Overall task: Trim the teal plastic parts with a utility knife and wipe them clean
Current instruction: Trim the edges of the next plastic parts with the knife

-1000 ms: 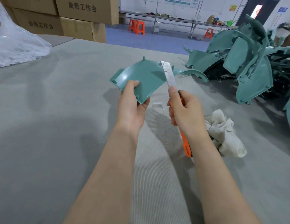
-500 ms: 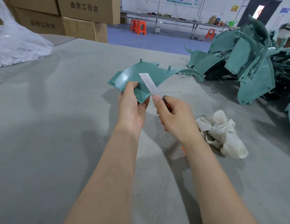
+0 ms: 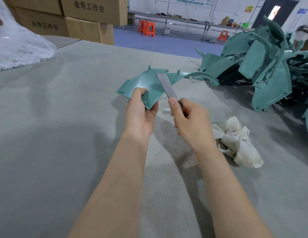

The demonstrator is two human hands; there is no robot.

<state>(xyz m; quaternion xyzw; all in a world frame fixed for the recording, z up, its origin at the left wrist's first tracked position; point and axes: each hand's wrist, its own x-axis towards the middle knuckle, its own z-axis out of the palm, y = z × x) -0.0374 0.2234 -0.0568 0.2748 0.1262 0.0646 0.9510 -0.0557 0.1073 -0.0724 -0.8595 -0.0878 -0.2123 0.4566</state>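
Observation:
My left hand (image 3: 141, 114) grips a curved teal plastic part (image 3: 146, 83) by its near corner and holds it above the grey table. My right hand (image 3: 189, 121) holds an orange utility knife (image 3: 167, 86), thumb laid along the base of the long steel blade. The blade lies across the part's right edge, pointing up and to the left. Most of the orange handle is hidden inside my fist. A crumpled white rag (image 3: 235, 141) lies on the table just right of my right wrist.
A heap of teal plastic parts (image 3: 263, 62) fills the table's far right. A clear plastic bag (image 3: 17, 43) sits at the far left, cardboard boxes (image 3: 77, 18) behind it. A small white scrap (image 3: 166, 110) lies under my hands. The grey felt table (image 3: 55, 134) spreads left.
The knife swept down and left along the part's edge, then came back up a little to the right; its blade now lies across the right edge. My left hand kept its hold.

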